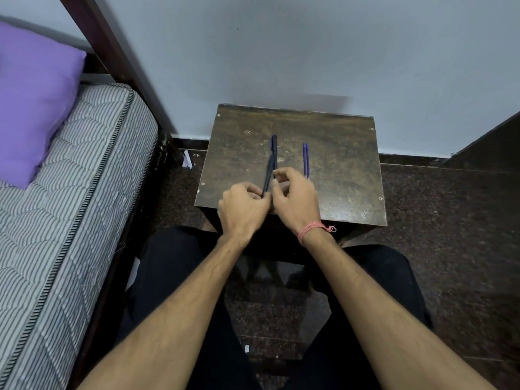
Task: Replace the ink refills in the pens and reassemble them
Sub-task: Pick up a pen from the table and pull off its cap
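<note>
A dark blue pen point(268, 173) rises tilted between my two hands over the near part of a small dark wooden table point(346, 175). My left hand point(243, 208) is closed around its lower end, and my right hand point(294, 197) pinches it just above, fingers curled. A second dark blue pen point(273, 146) lies on the table behind them, pointing away from me. Two thin purple ink refills point(306, 159) lie side by side to the right of my right hand, their near ends hidden by it.
A bed with a striped mattress point(70, 206) and a purple pillow point(31, 102) stands to the left. A pale wall point(281, 52) backs the table. A dark piece of furniture point(489, 142) juts in at the right. My legs in black trousers are below the table edge.
</note>
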A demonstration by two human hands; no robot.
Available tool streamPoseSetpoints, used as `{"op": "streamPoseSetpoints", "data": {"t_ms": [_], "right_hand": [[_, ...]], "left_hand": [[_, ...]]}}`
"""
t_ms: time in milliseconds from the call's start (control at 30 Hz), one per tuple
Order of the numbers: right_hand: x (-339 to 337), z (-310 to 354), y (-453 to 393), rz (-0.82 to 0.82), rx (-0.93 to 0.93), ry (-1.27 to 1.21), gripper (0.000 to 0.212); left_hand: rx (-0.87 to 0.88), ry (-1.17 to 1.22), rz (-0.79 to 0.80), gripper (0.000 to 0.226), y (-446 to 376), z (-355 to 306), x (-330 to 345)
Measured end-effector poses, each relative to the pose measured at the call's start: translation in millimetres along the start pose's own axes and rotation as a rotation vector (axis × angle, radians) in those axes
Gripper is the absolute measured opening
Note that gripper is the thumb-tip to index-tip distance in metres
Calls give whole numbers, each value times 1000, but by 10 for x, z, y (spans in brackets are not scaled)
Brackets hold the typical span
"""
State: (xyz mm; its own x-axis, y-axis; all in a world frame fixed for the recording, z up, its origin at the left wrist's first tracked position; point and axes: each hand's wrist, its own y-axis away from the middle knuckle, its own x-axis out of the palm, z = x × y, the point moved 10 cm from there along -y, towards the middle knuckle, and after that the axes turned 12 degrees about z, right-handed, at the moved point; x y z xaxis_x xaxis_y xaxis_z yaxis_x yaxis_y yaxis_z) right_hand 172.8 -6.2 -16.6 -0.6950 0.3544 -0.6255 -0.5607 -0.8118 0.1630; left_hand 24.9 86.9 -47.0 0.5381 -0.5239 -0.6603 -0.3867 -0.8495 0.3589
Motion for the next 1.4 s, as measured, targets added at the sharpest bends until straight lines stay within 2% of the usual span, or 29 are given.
{"op": "streamPoseSetpoints", "data": {"t_ms": [100, 233, 333, 433, 500, 567, 667, 733, 900, 1100, 1267, 1400], "right_hand": [[60, -109, 109, -44, 84, -218, 19], [99, -314, 241, -62, 178, -474, 24], [168, -482, 291, -19, 246, -625, 25], [276, -537, 330, 99, 217, -713, 25], [362, -541, 372, 184, 196, -678, 24], [420, -518, 418, 227, 180, -638, 21], [429, -391, 437, 233, 102, -572, 29], [419, -325, 430, 235, 64, -558, 37], [399, -324, 397, 223, 97, -629, 36], [302, -366, 372, 72, 44, -470, 37], [258, -288, 357, 122, 74, -328, 43], [256, -312, 364, 163, 143, -240, 49]], "left_hand": [[37, 135, -13, 34, 278, 82, 66], [115, 217, 2, 29, 506, 102, 156], [192, 275, 99, 24, 576, 83, 269], [191, 544, 158, 20, 474, 98, 277], [145, 734, 185, 21, 319, 66, 263], [108, 845, 287, 26, 189, -73, 307], [130, 910, 475, 27, 155, -296, 421], [135, 960, 528, 24, 184, -327, 482], [88, 1083, 531, 21, 211, -184, 609], [66, 1152, 477, 21, 217, -126, 634], [32, 1208, 459, 18, 178, -120, 613], [-32, 1346, 318, 18, -6, -45, 449]]}}
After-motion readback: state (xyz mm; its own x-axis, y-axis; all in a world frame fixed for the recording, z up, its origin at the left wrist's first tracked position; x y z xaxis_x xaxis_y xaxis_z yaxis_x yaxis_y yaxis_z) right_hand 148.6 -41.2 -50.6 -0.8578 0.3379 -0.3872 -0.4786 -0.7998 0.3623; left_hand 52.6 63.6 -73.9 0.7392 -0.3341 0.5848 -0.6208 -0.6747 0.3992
